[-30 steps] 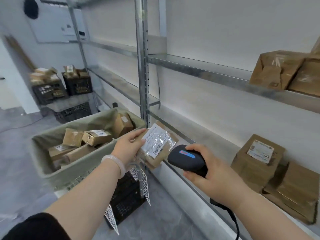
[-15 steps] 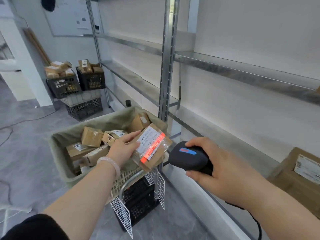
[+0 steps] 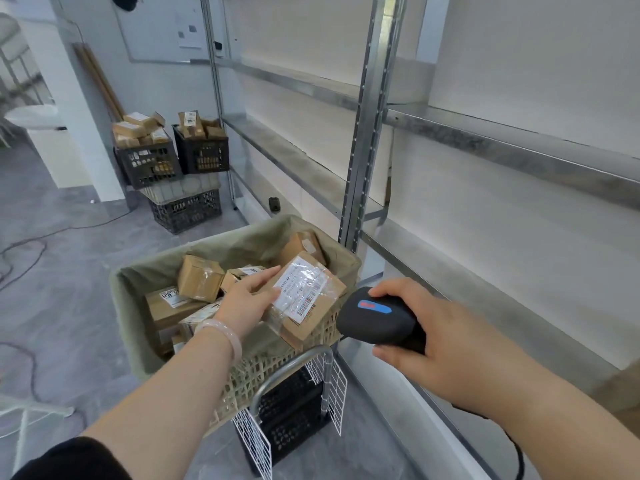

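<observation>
My left hand (image 3: 247,301) holds a small brown cardboard parcel (image 3: 306,299) with a white barcode label under clear tape, above the right end of the cart basket. My right hand (image 3: 440,341) grips a black handheld barcode scanner (image 3: 375,320) with a blue and red mark on top. The scanner's nose points left at the parcel, a short gap away. No red scan line shows on the label.
A cream basket lined with green cloth (image 3: 135,306) sits on a wire cart (image 3: 294,407) and holds several boxed parcels. Metal shelving (image 3: 363,133) runs along the right wall. Black crates (image 3: 173,161) full of boxes are stacked at the back left. Cables lie on the grey floor.
The red scan line on the label has gone out. My view has swung left, so the shelf parcels on the right have left the frame. The parcel sits lower, over the basket.
</observation>
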A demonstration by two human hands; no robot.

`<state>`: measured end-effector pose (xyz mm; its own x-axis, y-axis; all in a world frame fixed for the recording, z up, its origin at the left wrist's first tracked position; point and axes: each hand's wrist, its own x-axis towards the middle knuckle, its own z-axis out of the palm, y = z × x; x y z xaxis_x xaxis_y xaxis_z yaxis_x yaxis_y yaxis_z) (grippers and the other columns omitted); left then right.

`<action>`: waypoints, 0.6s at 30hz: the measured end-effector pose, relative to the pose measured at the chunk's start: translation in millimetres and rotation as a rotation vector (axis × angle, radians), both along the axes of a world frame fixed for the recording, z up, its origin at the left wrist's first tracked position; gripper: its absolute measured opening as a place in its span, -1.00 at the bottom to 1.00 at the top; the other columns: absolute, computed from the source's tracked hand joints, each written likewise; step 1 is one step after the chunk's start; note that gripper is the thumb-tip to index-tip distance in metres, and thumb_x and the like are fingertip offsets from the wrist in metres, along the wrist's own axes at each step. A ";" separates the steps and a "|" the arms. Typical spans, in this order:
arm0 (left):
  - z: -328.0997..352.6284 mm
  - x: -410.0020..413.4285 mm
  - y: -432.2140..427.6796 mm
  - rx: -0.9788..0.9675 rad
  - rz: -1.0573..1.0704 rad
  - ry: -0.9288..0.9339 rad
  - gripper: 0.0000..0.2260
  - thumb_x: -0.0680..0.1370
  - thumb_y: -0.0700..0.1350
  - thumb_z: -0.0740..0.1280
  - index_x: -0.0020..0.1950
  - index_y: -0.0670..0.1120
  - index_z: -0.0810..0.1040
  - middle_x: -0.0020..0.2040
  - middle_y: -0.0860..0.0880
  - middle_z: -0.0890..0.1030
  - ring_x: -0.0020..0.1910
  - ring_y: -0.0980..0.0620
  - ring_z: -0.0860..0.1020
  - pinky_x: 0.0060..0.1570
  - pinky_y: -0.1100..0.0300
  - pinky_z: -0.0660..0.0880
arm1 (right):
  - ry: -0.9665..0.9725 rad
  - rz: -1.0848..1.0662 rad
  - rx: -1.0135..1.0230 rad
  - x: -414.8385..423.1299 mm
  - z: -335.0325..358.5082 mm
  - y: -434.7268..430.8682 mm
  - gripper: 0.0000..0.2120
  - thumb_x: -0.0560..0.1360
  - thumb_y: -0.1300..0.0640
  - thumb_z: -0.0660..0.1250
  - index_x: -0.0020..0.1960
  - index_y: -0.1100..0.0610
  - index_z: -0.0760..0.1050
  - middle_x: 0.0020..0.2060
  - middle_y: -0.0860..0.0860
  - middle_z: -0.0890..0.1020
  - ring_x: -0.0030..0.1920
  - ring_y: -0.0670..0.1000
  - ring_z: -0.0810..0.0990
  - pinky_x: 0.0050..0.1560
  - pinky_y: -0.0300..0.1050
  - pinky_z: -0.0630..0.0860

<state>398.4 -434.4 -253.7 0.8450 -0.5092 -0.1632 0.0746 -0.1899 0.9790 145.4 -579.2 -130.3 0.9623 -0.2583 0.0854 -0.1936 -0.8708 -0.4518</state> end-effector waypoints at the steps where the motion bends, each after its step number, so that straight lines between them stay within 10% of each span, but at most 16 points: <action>1: -1.5 4.3 -2.8 -0.007 0.012 0.021 -0.68 0.59 -0.18 0.37 0.15 0.25 0.64 0.14 0.14 0.68 0.09 0.07 0.65 0.24 -0.06 0.56 | -0.008 0.007 0.036 10.6 -5.0 -5.6 -0.51 0.44 -0.16 0.41 0.18 -0.42 0.17 0.02 -0.36 0.54 0.02 -0.28 0.50 -0.04 -0.37 0.45; 7: -26.6 29.3 -32.3 -0.064 0.186 0.201 -0.71 0.59 -0.13 0.36 0.12 0.29 0.63 0.20 0.03 0.67 0.14 -0.03 0.64 0.22 -0.13 0.56 | -0.096 -0.062 0.384 87.5 -53.3 -49.0 -0.49 0.46 0.03 0.47 0.22 -0.34 0.30 -0.03 -0.25 0.60 -0.24 -0.29 0.57 -0.13 -0.25 0.53; 13: -33.0 52.2 -75.1 -0.168 0.431 0.429 -0.77 0.67 -0.14 0.27 0.27 0.13 0.53 0.03 0.06 0.65 -0.06 0.00 0.63 -0.22 0.04 0.61 | -0.141 -0.115 0.661 183.8 -105.0 -92.2 -0.51 0.47 0.08 0.47 0.22 -0.29 0.32 0.08 -0.22 0.57 -0.16 -0.19 0.60 -0.13 -0.28 0.56; 18: -31.1 79.3 -101.8 -0.185 0.571 0.445 -0.68 0.65 0.00 0.29 0.42 0.13 0.47 0.23 0.00 0.60 0.14 -0.09 0.61 0.07 -0.09 0.62 | -0.119 -0.073 0.788 248.1 -122.7 -113.5 -0.52 0.50 0.13 0.45 0.28 -0.19 0.33 0.11 -0.25 0.52 -0.04 -0.39 0.53 -0.14 -0.52 0.44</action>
